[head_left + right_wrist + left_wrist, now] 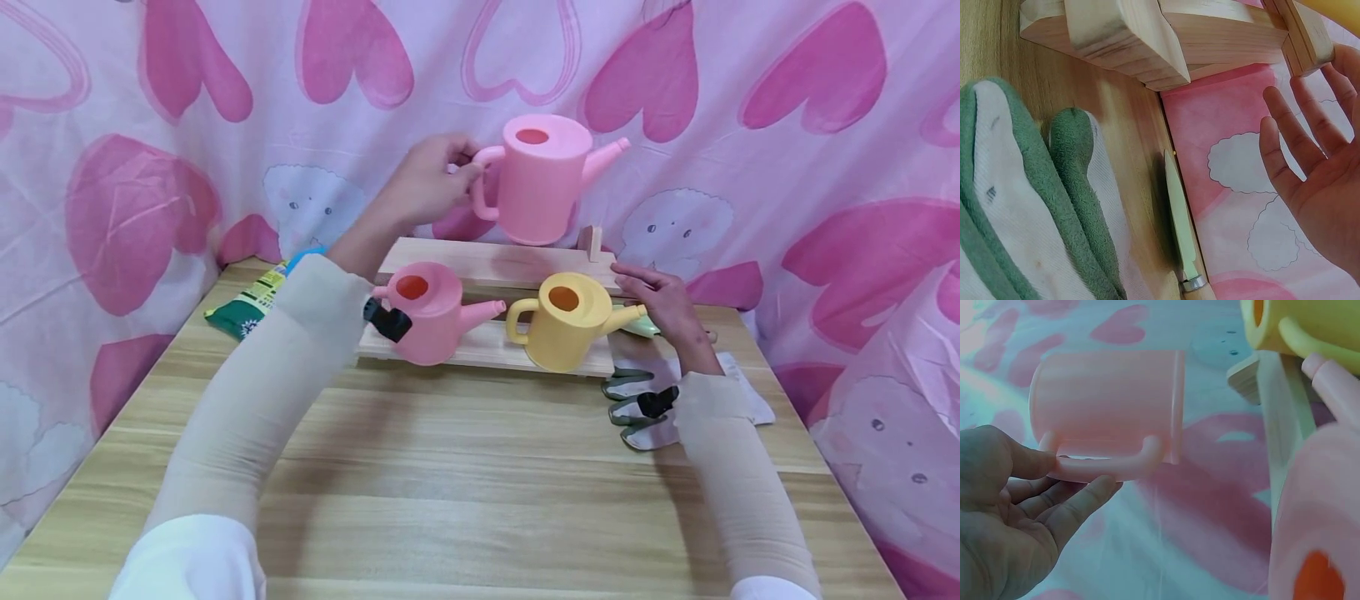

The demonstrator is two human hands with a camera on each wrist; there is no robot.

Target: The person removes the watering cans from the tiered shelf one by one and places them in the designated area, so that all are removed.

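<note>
Two bare hands reach over a wooden stand, and the left hand [438,179] pinches the handle of a pale pink watering can [542,187] between thumb and fingers. That can hangs upright in the air at the far side, over the upper board [480,260] and clear of it, its spout pointing right. The right hand [663,304] has its fingers straight and slightly apart, fingertips at the right end of the same board, holding nothing. A small wooden upright [594,243] rises near that end. On the lower board [480,357], nearer the person, a deeper pink can [433,329] sits left and a yellow can [566,333] right, both upright, well apart, spouts to the right; a black wrist device [388,320] hides part of the left one. Right of the stand, under the right arm, lies a white and green glove [1019,206], with a pale green blade [1179,219] on a wooden handle just beyond it. Far left, a green and yellow bag [247,308] lies partly behind the left arm. All this rests on a wood-grain table [480,483], with a pink curtain [120,225] printed with hearts around its far edge and sides.
</note>
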